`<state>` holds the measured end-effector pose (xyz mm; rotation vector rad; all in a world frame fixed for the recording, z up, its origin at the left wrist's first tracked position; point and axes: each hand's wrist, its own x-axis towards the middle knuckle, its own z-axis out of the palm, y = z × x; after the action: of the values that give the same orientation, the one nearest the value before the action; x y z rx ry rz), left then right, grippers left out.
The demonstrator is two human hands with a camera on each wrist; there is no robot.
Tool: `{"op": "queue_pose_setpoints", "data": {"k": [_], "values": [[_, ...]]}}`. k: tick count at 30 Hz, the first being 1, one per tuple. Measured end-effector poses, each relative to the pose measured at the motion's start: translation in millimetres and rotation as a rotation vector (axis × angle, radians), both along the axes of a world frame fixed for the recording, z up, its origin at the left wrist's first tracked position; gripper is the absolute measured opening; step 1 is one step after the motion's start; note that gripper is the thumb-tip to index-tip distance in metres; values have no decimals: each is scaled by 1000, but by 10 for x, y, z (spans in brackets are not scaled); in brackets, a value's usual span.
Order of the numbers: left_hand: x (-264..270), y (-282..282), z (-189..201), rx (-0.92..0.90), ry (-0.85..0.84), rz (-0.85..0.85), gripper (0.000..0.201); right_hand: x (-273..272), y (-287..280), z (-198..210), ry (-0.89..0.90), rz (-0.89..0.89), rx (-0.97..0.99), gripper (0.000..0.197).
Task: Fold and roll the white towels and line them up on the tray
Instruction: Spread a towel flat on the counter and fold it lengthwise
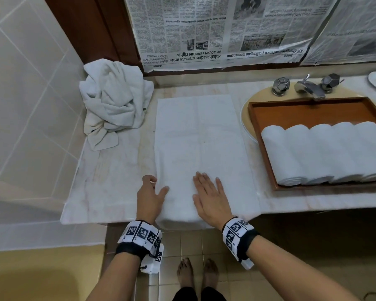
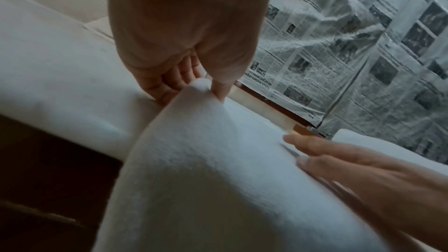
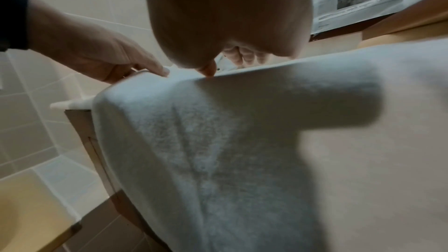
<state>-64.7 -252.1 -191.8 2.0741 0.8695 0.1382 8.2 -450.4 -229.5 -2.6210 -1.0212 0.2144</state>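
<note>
A white towel (image 1: pixel 200 137), folded into a long strip, lies flat across the counter, and its near end hangs over the front edge (image 3: pixel 218 141). My left hand (image 1: pixel 159 184) pinches the towel's left edge near the front, thumb on top and fingers curled beneath, raising a small peak (image 2: pixel 201 85). Palm down, my right hand (image 1: pixel 204 187) lies on the towel beside it with straight fingers. On the right, a wooden tray (image 1: pixel 313 109) holds several rolled white towels (image 1: pixel 323 153) in a row.
A heap of crumpled white towels (image 1: pixel 113 101) sits at the back left of the marble counter (image 1: pixel 109 181). The tray rests over a sink with a metal faucet (image 1: pixel 308 88). Newspaper (image 1: pixel 204 29) covers the back wall. Tiled wall stands to the left.
</note>
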Motion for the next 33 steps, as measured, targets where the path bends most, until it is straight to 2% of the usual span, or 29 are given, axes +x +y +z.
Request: {"op": "queue_pose_setpoints", "data": {"k": [5, 8, 12, 17, 19, 21, 25, 29, 33], "values": [[-86, 106, -21, -108, 1, -16, 48, -42, 163, -83, -34, -41, -33, 60], [-148, 171, -46, -152, 35, -43, 45, -46, 160, -100, -51, -46, -47, 60], [-211, 218, -46, -139, 10, -31, 40, -43, 178, -100, -64, -64, -53, 60], [-267, 286, -17, -3, 0, 68, 24, -44, 182, -108, -66, -62, -60, 61], [-289, 284, -15, 18, -7, 71, 25, -43, 187, -114, -64, -63, -62, 61], [-305, 238, -57, 84, -24, -3, 31, -55, 198, -107, -56, -67, -65, 62], [-267, 29, -162, 351, -70, -240, 44, -66, 241, -10, -44, -96, -14, 60], [-108, -142, -256, 466, 146, -430, 63, -32, 297, -12, -39, -74, 33, 57], [-90, -144, -376, 552, 245, -453, 60, 1, 231, -77, -23, -42, -106, 61]]}}
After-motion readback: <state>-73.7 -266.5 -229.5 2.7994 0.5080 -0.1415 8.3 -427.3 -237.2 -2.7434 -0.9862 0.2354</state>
